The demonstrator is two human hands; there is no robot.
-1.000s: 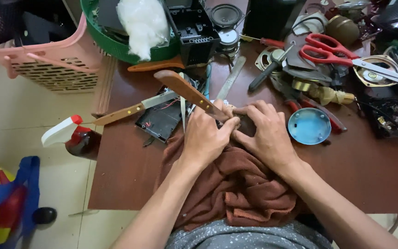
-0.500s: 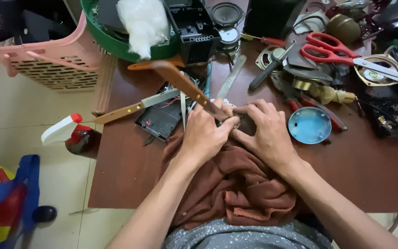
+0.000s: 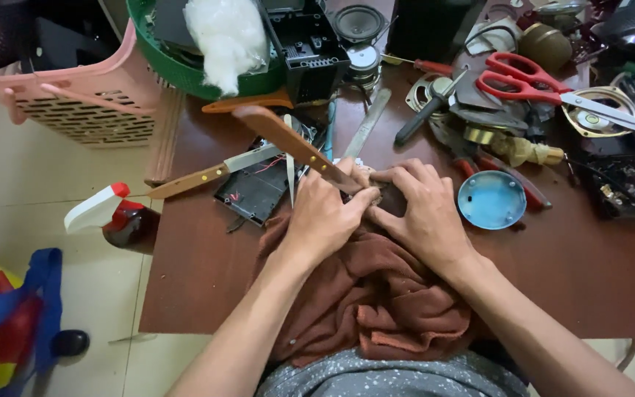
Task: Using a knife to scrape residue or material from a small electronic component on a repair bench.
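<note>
Here your left hand (image 3: pixel 325 217) has its fingers closed round a wooden-handled tool (image 3: pixel 288 141). Your right hand (image 3: pixel 424 213) presses curled fingers onto a small dark object (image 3: pixel 389 200) above the brown cloth (image 3: pixel 376 294) on the tabletop (image 3: pixel 567 265).

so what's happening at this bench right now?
A person works over a brown table cluttered with tools. The left hand grips a wooden-handled tool, its handle angled up and away, working end pressed into a small dark object that the right hand steadies on a brown cloth. A wooden-handled knife, red scissors and a blue round lid lie nearby, untouched.
</note>
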